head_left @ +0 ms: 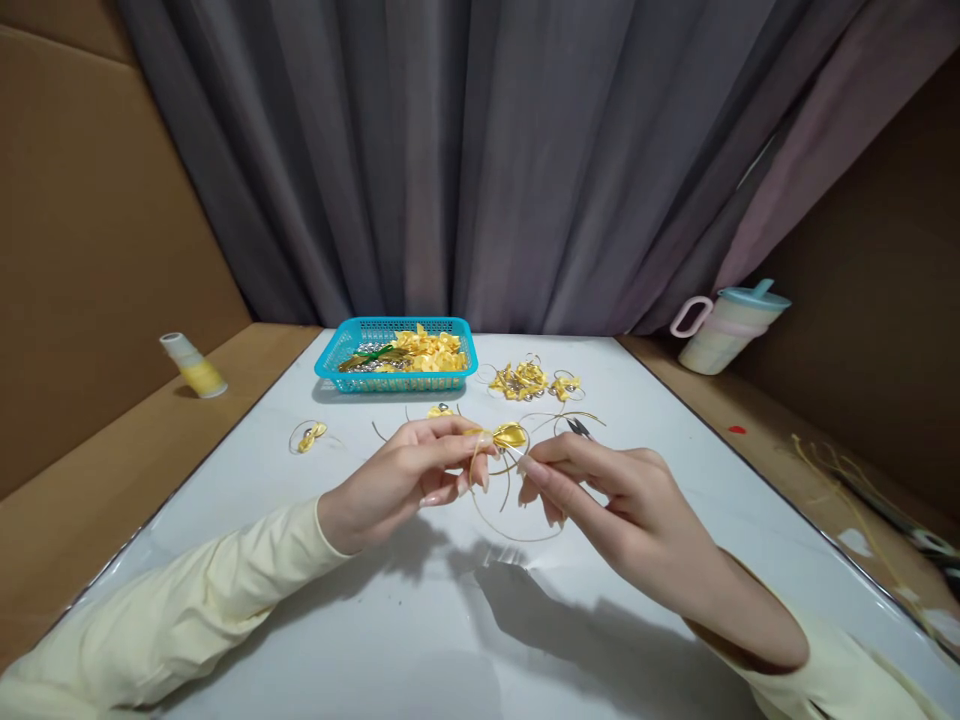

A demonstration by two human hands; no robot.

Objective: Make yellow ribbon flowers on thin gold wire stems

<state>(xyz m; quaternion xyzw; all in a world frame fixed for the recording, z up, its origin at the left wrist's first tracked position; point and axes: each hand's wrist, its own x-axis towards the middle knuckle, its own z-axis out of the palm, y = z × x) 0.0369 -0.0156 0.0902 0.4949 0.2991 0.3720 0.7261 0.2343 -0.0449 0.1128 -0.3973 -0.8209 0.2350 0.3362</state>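
Observation:
My left hand (409, 478) pinches a small yellow ribbon bow (507, 436) above the white table (420, 620). A thin gold cord (517, 530) loops down from the bow and curls between both hands. My right hand (600, 490) has its fingers closed on the cord just right of the bow, and the dark tip of small scissors (579, 428) pokes out above its fingers. Both arms wear pale yellow sleeves.
A blue plastic basket (396, 352) of yellow ribbon pieces stands at the back. Finished yellow bows (529, 381) lie right of it, with one bow (310, 435) at left. A yellow thread spool (193, 366) and a lidded mug (726, 328) sit on the brown side ledges.

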